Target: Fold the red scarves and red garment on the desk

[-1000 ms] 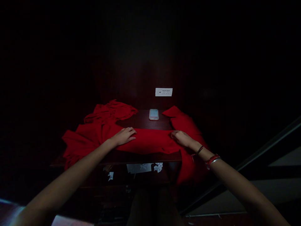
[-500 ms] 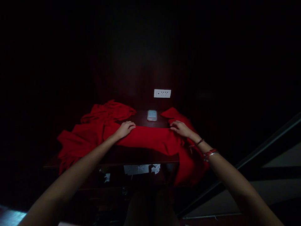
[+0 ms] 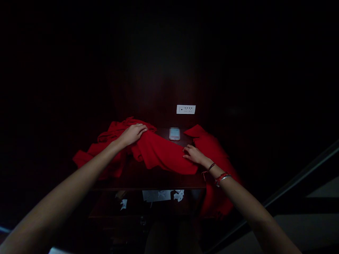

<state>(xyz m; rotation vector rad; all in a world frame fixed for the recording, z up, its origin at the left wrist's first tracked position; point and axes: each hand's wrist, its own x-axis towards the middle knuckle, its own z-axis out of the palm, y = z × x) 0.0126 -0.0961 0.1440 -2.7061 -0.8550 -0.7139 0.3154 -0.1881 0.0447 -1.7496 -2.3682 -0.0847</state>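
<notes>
1 phone (image 3: 174,133) lies between red cloth (image 3: 164,151) and socket (image 3: 186,109).

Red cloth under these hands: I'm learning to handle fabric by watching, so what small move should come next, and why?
Perhaps draw the left hand slightly toward the person, to level the strip of red cloth between the hands: its far edge slants, lying farther from the person beside the left hand than beside the right hand.

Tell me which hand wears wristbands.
The right hand: a dark band and, farther up, red and silvery ones circle its arm. The left hand, on the red cloth, shows none.
</notes>
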